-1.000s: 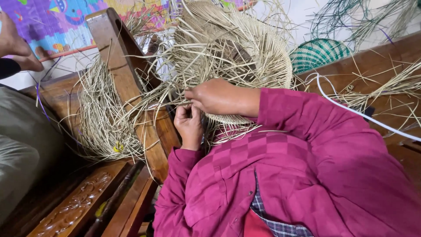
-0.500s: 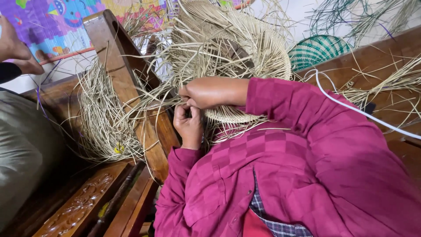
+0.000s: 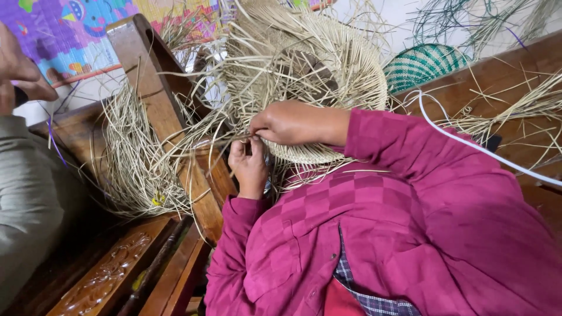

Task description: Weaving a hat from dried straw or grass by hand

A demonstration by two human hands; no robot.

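Both hands meet at the basket's rim: my right hand (image 3: 287,123) curls shut, pinching straw strands (image 3: 222,137) against the edge, and my left hand (image 3: 249,167), just below at six o'clock, closes on the same strands. I judge the weave wants each strand pulled snug and flat before it crosses. Largest is the round straw basket (image 3: 328,64), pale, stiff, tightly plaited, loose ends bristling. Dry straw (image 3: 132,169) drapes the wooden frame (image 3: 158,99) at nine o'clock. A green-and-white woven piece (image 3: 424,64) lies at two o'clock.
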